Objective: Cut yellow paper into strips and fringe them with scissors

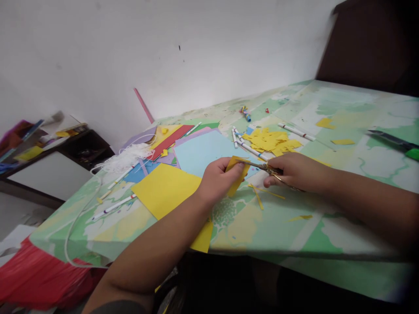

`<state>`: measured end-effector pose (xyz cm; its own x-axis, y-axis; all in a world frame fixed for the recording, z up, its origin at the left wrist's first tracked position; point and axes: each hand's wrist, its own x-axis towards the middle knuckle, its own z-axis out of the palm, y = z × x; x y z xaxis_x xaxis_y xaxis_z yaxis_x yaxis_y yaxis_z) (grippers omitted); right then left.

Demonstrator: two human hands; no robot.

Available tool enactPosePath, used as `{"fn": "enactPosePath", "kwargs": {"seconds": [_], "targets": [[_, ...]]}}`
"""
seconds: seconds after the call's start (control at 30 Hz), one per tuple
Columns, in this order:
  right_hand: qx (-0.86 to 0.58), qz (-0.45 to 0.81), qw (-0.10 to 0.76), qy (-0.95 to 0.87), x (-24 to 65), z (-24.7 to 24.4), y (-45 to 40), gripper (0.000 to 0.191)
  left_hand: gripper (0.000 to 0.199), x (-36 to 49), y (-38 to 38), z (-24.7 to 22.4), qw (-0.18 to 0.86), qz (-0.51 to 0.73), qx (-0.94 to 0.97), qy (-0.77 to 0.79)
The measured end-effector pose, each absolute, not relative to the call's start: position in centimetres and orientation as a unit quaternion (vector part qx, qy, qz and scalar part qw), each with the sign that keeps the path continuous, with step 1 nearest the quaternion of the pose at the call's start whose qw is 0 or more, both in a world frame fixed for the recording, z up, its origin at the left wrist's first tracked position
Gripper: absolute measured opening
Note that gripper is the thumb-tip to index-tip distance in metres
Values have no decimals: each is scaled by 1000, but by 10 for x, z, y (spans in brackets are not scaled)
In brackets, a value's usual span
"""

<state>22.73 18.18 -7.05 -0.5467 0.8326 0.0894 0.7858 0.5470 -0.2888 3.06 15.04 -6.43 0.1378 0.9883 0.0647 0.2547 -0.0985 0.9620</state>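
My left hand [222, 176] is closed on a small piece of yellow paper [236, 185], held above the table's front middle. In my right hand [294, 172] is a pair of scissors [276, 173] with gold-coloured handles. Their blades point left and meet the top part of the yellow piece, close to my left thumb. Thin yellow strips [257, 197] lie on the tablecloth below the scissors. A large yellow sheet [166, 187] rests under my left forearm, which covers part of it. Just beyond my hands sits a pile of yellow paper cuttings [271, 140].
Light blue paper [203, 150], a red strip [170, 141] and a tangle of white string [131, 156] lie at left. Several white markers [296, 131] are scattered about. A green-handled cutter [393, 141] lies at right. The patterned tablecloth [353, 226] ends at the front edge.
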Motion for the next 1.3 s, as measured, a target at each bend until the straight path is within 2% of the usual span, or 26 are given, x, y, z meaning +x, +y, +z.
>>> {"fn": "enactPosePath", "kwargs": {"seconds": [0.67, 1.3], "targets": [[-475, 104, 77, -870, 229, -72, 186, 45, 22, 33, 150, -64, 475, 430, 576, 507], [-453, 98, 111, -879, 231, -76, 185, 46, 26, 31, 155, -66, 478, 486, 536, 499]]}}
